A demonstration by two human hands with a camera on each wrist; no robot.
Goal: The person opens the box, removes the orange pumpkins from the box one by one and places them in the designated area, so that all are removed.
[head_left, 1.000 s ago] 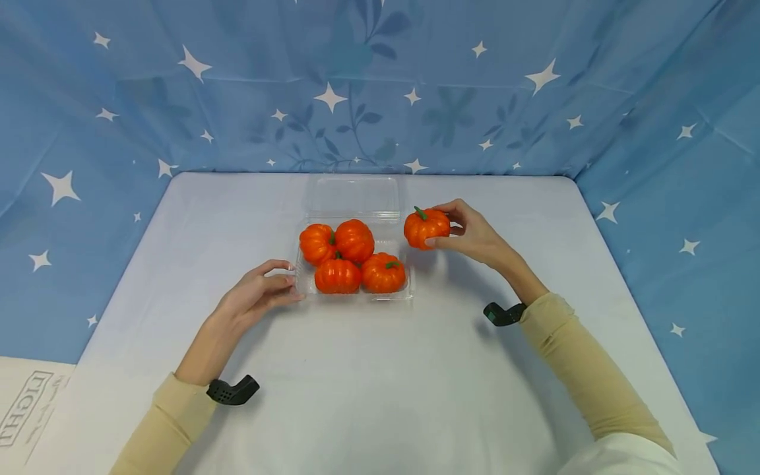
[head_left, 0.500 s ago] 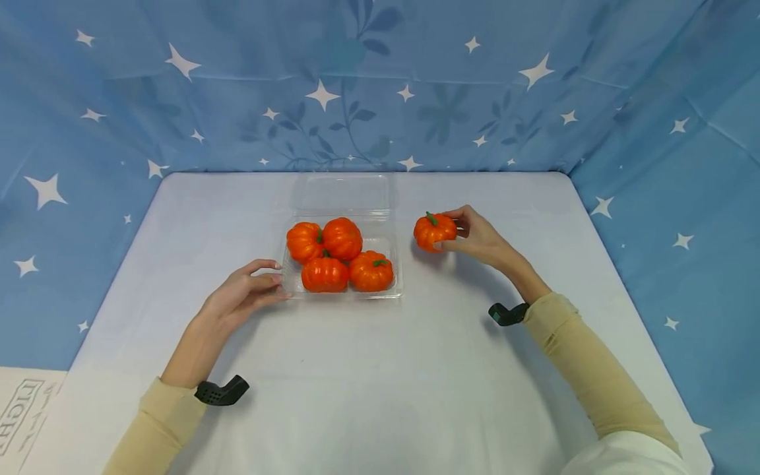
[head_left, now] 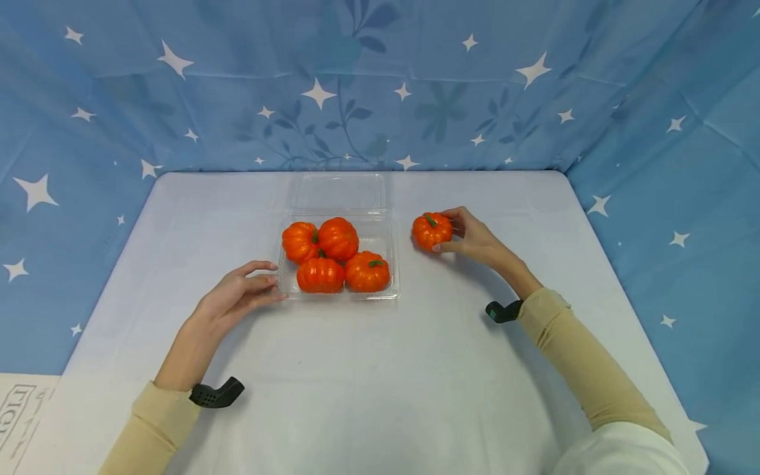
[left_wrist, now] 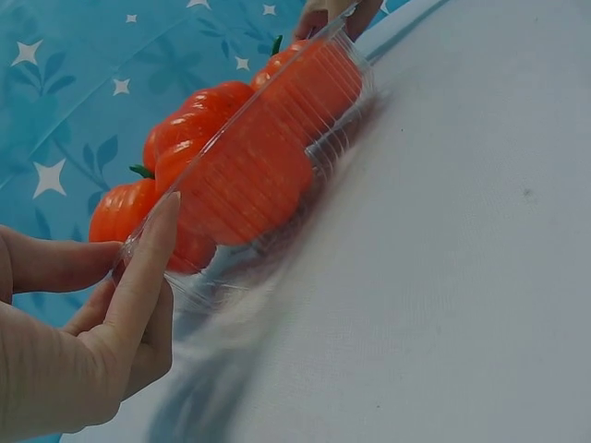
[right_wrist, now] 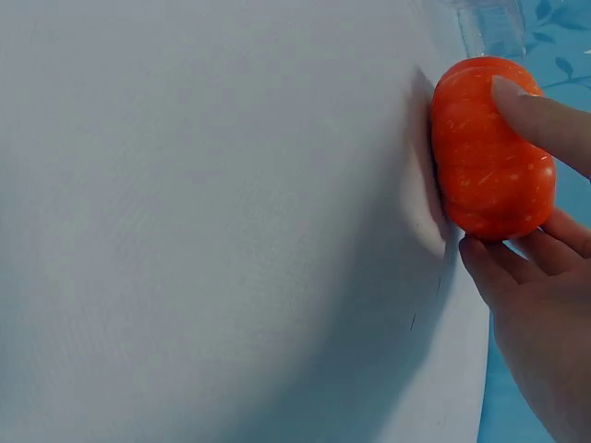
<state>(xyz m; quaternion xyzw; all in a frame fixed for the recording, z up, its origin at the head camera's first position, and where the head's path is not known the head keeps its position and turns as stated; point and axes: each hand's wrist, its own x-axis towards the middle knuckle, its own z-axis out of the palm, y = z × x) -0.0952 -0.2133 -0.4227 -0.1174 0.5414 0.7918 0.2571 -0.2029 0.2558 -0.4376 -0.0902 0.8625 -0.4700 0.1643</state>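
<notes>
Head view shows four miniature pumpkins (head_left: 320, 276) inside the open clear clamshell (head_left: 377, 237), whose left edge the left hand (head_left: 234, 295) pinches, with only a fifth pumpkin (head_left: 431, 231) outside, rightward, gripped by the right hand (head_left: 472, 239) at the desk (head_left: 356, 382).

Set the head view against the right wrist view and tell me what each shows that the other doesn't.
Only the head view shows the left hand at the clear container, the four pumpkins inside it, the tan sleeves and the green stem of the held pumpkin.

Only the right wrist view shows that pumpkin's pale-flecked side close up.

Both show the right hand holding it, the white table and the blue curtain. Clear plastic, probably the container's, also edges into the right wrist view.
</notes>
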